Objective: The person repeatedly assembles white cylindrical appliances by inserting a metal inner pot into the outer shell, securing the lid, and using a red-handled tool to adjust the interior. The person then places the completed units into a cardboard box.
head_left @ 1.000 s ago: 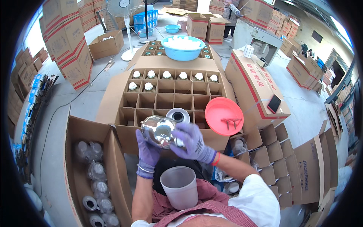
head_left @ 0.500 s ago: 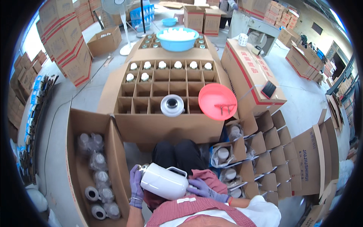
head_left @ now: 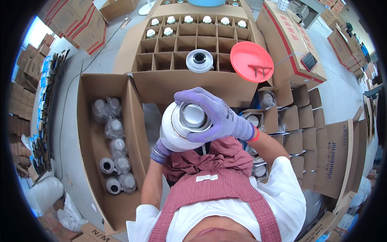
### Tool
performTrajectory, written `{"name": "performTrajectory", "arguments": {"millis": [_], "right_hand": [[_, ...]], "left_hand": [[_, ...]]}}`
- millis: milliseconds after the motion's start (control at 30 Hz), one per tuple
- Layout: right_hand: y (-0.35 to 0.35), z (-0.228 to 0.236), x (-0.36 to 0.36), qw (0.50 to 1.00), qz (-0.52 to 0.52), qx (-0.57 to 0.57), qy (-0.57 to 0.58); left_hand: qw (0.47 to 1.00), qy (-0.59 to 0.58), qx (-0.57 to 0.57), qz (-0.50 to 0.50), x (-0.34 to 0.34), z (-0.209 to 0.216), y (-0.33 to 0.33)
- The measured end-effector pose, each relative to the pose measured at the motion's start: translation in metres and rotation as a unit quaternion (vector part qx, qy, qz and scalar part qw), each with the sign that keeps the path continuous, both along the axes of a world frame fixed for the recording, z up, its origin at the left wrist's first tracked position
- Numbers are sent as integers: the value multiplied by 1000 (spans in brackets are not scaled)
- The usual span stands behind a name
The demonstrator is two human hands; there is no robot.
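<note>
A white vacuum jug [head_left: 171, 130] is held over my lap, tilted so one round end faces up. That end has a ringed rim with a silvery, domed disc [head_left: 192, 115] in its middle. My right hand [head_left: 215, 113], in a purple glove, curls over this end, with fingers and thumb on opposite sides of the rim. Lower down, my left hand [head_left: 161, 151], also gloved, supports the jug's side; most of its fingers are hidden behind the body. Beyond them, a white ring-shaped part [head_left: 200, 61] with a dark centre rests on the divided carton's near edge.
The divided carton [head_left: 187, 42] ahead holds several white-capped pieces at its far side. A red plastic dish [head_left: 252, 60] with a metal tool sits on its right corner. On the left, a tall carton [head_left: 135, 133] contains plastic-wrapped parts. Cardboard dividers [head_left: 306, 135] with bagged items stand right.
The jug has gone from lying sideways across my lap to tilted end-up. My right hand has moved from its side end onto the upward rim. My view has shifted lower.
</note>
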State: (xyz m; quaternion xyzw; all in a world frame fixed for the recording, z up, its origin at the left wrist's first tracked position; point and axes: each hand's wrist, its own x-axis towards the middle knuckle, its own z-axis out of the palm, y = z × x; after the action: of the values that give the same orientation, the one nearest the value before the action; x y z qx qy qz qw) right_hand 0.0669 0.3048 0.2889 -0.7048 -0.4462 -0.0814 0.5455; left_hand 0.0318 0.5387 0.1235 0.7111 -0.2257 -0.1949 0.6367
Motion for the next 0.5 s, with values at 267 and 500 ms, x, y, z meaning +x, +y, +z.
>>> {"name": "performTrajectory", "arguments": {"millis": [267, 500], "right_hand": [[11, 15, -2, 987, -155, 33, -3], [-10, -19, -7, 983, -165, 72, -26]], "left_hand": [[969, -148, 23, 198, -6, -54, -24], [978, -165, 80, 97, 17, -20, 1]]}}
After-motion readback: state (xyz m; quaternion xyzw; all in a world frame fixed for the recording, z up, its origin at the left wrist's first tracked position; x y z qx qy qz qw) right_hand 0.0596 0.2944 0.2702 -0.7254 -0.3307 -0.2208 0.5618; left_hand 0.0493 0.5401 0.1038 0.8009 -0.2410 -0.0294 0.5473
